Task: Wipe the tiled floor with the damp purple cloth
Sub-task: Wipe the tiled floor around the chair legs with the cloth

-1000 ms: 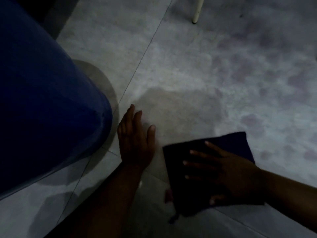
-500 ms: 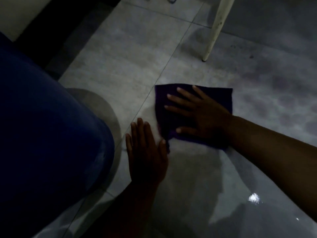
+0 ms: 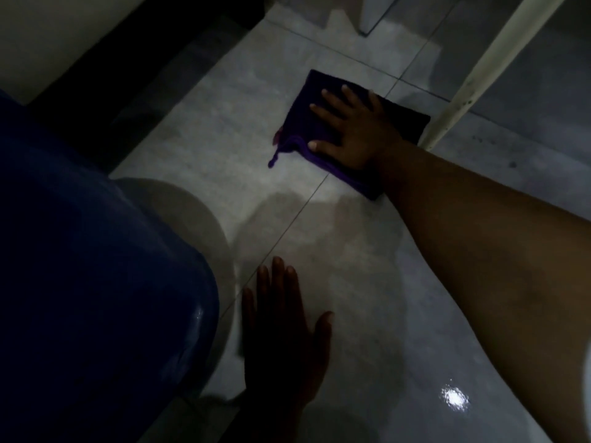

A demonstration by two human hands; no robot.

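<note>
The folded purple cloth [image 3: 303, 123] lies flat on the grey tiled floor [image 3: 224, 129], far out in front of me. My right hand [image 3: 351, 129] presses down on it with fingers spread, arm stretched forward. A loose thread trails from the cloth's left corner. My left hand [image 3: 284, 334] rests palm down on the floor close to me, fingers apart, holding nothing. The tiles between the two hands look darker and wet, with a bright glint at lower right.
A large blue rounded container [image 3: 96, 298] fills the left side, close to my left hand. A white furniture leg [image 3: 473, 78] slants down just right of the cloth. A dark skirting strip [image 3: 160, 75] and pale wall run along the upper left.
My right hand has pushed the cloth forward, away from me, from beside my left hand to near the white leg. My left hand stays planted on the floor.
</note>
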